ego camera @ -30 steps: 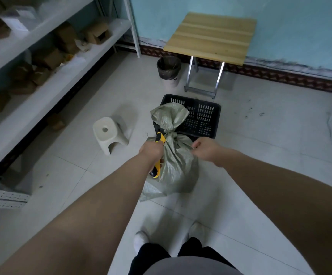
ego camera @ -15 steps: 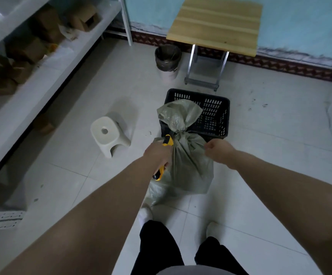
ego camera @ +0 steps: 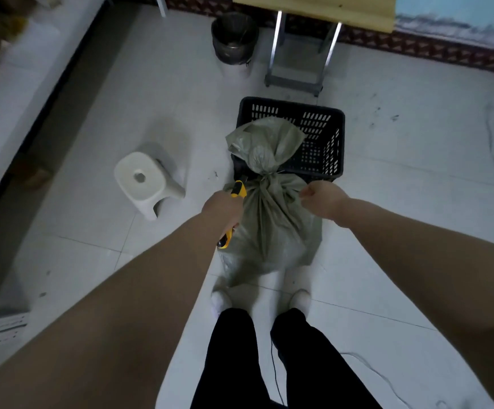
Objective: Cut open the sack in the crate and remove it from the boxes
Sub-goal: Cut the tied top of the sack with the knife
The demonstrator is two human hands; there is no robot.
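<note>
A grey-green woven sack [ego camera: 275, 219], tied at its neck, hangs in front of me above the floor, just before the black plastic crate [ego camera: 325, 137]. My left hand [ego camera: 222, 206] grips a yellow utility knife [ego camera: 234, 214] against the sack's left side, below the knot. My right hand [ego camera: 321, 199] pinches the sack's cloth on the right, just under the tie. The loose top of the sack flops over the crate's near rim. The crate's visible inside holds nothing else.
A white plastic stool [ego camera: 145, 181] stands left of the sack. A dark bin [ego camera: 234, 39] and a folding wooden table [ego camera: 313, 39] are beyond the crate by the wall. Shelving [ego camera: 18, 84] runs along the left. My feet [ego camera: 260, 299] are just under the sack.
The view has tilted down and drawn closer. Both hands keep their hold while the sack has come slightly nearer to my feet, away from the crate.
</note>
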